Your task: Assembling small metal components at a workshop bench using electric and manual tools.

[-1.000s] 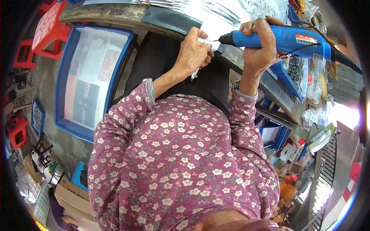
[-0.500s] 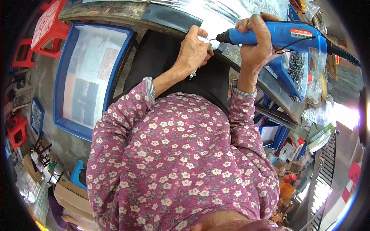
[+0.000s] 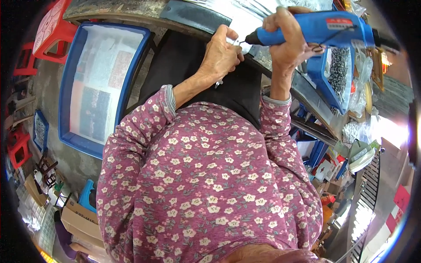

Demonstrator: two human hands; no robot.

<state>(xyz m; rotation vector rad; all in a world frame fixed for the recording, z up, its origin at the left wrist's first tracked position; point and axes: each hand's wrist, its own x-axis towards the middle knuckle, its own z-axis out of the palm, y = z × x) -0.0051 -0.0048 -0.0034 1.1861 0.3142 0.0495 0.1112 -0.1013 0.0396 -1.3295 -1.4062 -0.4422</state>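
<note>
My right hand (image 3: 287, 44) is wrapped round a blue electric screwdriver (image 3: 322, 28), held almost level over the bench edge with its black nose pointing left. The thin bit (image 3: 241, 42) reaches to the fingertips of my left hand (image 3: 219, 55). My left hand is closed on a small metal part (image 3: 219, 82); one end shows below the palm, while the fingers cover most of it. Whether the bit touches the part I cannot tell. Both hands are above the dark cloth (image 3: 175, 65) on my lap.
On the bench (image 3: 123, 11) lie a dark flat plate (image 3: 193, 19) and thin metal strips. At left stands a big blue-rimmed tray (image 3: 70, 87), near a red stool (image 3: 52, 30). A blue bin (image 3: 318, 70) of small dark parts stands at right. A cardboard box (image 3: 81, 221) sits lower left.
The screwdriver and my right hand have shifted slightly up, the rear of the tool rising a little. My left hand keeps its grip near the same spot.
</note>
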